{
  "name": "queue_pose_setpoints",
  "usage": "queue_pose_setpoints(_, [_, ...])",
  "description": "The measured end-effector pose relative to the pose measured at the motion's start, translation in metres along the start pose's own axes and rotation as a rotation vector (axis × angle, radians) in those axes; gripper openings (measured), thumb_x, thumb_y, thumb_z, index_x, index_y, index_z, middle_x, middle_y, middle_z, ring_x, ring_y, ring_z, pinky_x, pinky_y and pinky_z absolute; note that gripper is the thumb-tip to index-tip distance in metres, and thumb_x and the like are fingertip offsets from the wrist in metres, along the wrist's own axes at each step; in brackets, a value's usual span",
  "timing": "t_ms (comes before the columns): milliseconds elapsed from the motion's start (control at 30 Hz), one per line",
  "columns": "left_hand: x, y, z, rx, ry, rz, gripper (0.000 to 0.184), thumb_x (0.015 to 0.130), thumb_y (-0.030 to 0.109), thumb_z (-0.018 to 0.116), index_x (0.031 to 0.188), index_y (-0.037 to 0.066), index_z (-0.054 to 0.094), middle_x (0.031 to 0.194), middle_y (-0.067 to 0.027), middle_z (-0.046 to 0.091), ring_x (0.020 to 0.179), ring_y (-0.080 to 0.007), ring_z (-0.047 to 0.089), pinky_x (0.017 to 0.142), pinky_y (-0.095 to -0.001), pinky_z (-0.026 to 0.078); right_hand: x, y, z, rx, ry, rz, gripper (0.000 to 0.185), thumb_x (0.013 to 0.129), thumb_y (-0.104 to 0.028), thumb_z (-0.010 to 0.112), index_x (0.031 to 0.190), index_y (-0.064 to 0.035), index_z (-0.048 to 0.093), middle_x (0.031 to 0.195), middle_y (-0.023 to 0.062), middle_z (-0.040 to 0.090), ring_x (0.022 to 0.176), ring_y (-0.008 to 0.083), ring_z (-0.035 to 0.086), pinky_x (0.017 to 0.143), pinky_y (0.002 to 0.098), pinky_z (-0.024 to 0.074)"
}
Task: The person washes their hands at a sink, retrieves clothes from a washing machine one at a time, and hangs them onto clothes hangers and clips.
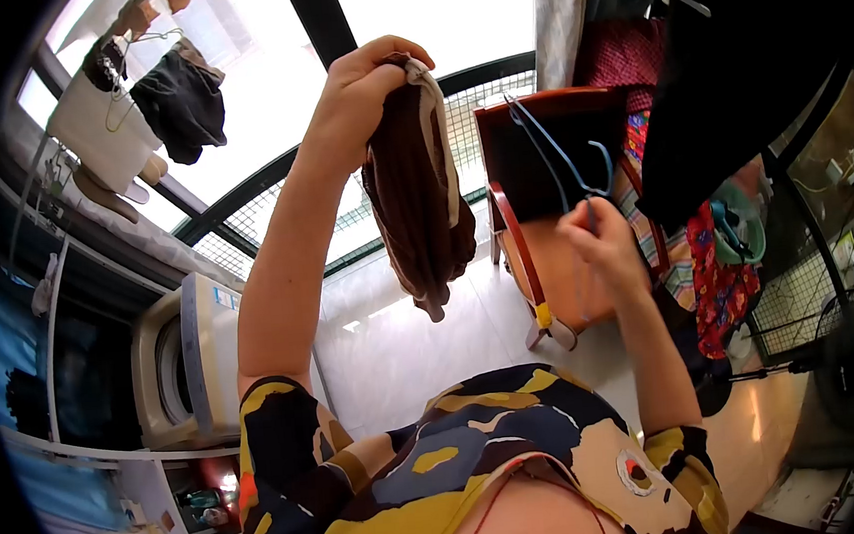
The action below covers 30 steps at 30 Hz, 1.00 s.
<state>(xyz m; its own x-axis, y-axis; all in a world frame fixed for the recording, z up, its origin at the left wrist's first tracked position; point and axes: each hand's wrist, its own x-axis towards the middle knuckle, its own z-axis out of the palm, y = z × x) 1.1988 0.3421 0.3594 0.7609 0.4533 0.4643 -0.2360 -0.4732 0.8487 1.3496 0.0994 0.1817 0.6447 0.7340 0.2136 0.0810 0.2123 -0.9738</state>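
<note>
A brown garment with a pale edge [411, 188] hangs down from my left hand [361, 96], whose fingers pinch it near the top. My right hand [606, 248], to the right and lower, is closed around a thin blue wire hanger [556, 146]. The hanger's long end points up and to the left, and its hook curves just above my fingers. The garment and the hanger are apart. Behind the hanger is a wooden chair [557, 257] with a brown seat.
A front-loading washing machine [208, 354] stands at the left. Clothes [183, 100] hang at the upper left by the window. A large black garment [733, 82] hangs at the upper right, above colourful cloth [717, 284]. A fan [850, 349] is at the far right.
</note>
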Motion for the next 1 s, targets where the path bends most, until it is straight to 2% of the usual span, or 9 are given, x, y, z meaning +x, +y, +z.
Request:
queue_pose_setpoints(33, [0.0,0.0,0.005,-0.039,0.013,-0.001,0.025,0.081,0.005,0.044,0.095,0.002,0.065,0.08,-0.0101,0.064,0.067,-0.0143,0.064,0.062,-0.0239,0.056,0.005,0.008,0.01,-0.041,-0.007,-0.117,0.024,0.078,-0.007,0.073,0.084,-0.0068,0.049,0.083,0.0012,0.061,0.066,0.0045,0.05,0.058,0.0182,0.041])
queue_pose_setpoints(200, [-0.019,0.005,0.025,-0.23,0.094,-0.054,0.027,0.083,0.001,0.041,0.094,0.001,0.065,0.082,-0.0091,0.064,0.071,-0.0128,0.064,0.067,-0.0232,0.055,0.019,0.045,0.036,-0.202,-0.115,-0.136,0.037,0.068,-0.003,0.079,0.08,-0.0078,0.044,0.11,0.0135,0.064,0.094,0.0137,0.058,0.083,0.0267,0.0471])
queue_pose_setpoints(300, [-0.035,0.006,0.02,-0.286,0.121,-0.091,0.029,0.083,-0.001,0.04,0.096,0.002,0.066,0.09,-0.0091,0.063,0.083,-0.0125,0.061,0.076,-0.023,0.053,0.021,0.066,0.042,-0.218,-0.193,-0.026,0.027,0.072,0.001,0.074,0.083,-0.0056,0.051,0.092,0.0055,0.064,0.082,0.0081,0.057,0.074,0.0231,0.0456])
queue_pose_setpoints(433, [-0.064,-0.01,0.002,-0.243,0.18,-0.145,0.031,0.081,-0.001,0.039,0.098,0.001,0.064,0.094,-0.009,0.06,0.09,-0.0146,0.057,0.083,-0.0254,0.047,0.031,0.048,0.021,0.104,-0.222,0.023,0.009,0.082,0.0,0.059,0.09,-0.0035,0.057,0.084,0.0012,0.061,0.076,0.0061,0.056,0.071,0.0193,0.0447])
queue_pose_setpoints(500, [-0.08,-0.024,-0.014,-0.232,0.184,-0.218,0.031,0.079,-0.001,0.037,0.098,0.001,0.062,0.093,-0.008,0.057,0.088,-0.0137,0.054,0.083,-0.0251,0.044,0.043,0.035,0.003,0.285,-0.224,0.226,0.008,0.082,-0.004,0.055,0.089,-0.0052,0.059,0.079,-0.0005,0.057,0.07,0.0058,0.053,0.061,0.019,0.0412])
queue_pose_setpoints(667, [-0.121,-0.061,-0.024,-0.274,0.112,-0.435,0.041,0.073,0.003,0.041,0.11,-0.003,0.057,0.1,-0.0128,0.06,0.095,-0.0178,0.06,0.089,-0.0278,0.048,0.064,-0.003,-0.006,0.323,-0.303,0.275,0.012,0.083,-0.008,0.051,0.091,-0.0063,0.06,0.077,-0.0025,0.057,0.062,0.0034,0.051,0.053,0.0165,0.0395])
queue_pose_setpoints(867, [-0.164,-0.083,-0.009,-0.12,-0.318,-0.548,0.067,0.065,0.007,0.05,0.131,0.005,0.053,0.113,-0.0079,0.056,0.07,-0.0072,0.048,0.067,-0.0196,0.045,0.072,-0.019,0.014,0.33,-0.374,0.326,0.014,0.087,-0.009,0.054,0.098,-0.0033,0.06,0.072,-0.0032,0.054,0.059,0.003,0.049,0.053,0.0164,0.0378])
queue_pose_setpoints(967, [-0.176,-0.086,-0.013,-0.078,-0.374,-0.562,0.054,0.068,0.002,0.049,0.121,0.002,0.059,0.112,-0.0078,0.058,0.067,-0.0064,0.046,0.064,-0.0194,0.043,0.078,-0.017,0.023,0.298,-0.347,0.284,0.016,0.092,-0.015,0.056,0.099,-0.0021,0.061,0.068,-0.0045,0.05,0.056,0.0022,0.044,0.05,0.0169,0.0333])
queue_pose_setpoints(1000, [-0.178,-0.083,-0.01,-0.143,-0.299,-0.542,0.043,0.074,-0.001,0.048,0.114,0.001,0.062,0.101,-0.0061,0.061,0.071,-0.0068,0.05,0.065,-0.0203,0.044,0.08,-0.016,0.022,0.289,-0.335,0.263,0.018,0.094,-0.018,0.056,0.099,-0.0017,0.061,0.066,-0.005,0.048,0.055,0.0019,0.042,0.049,0.0172,0.0315])
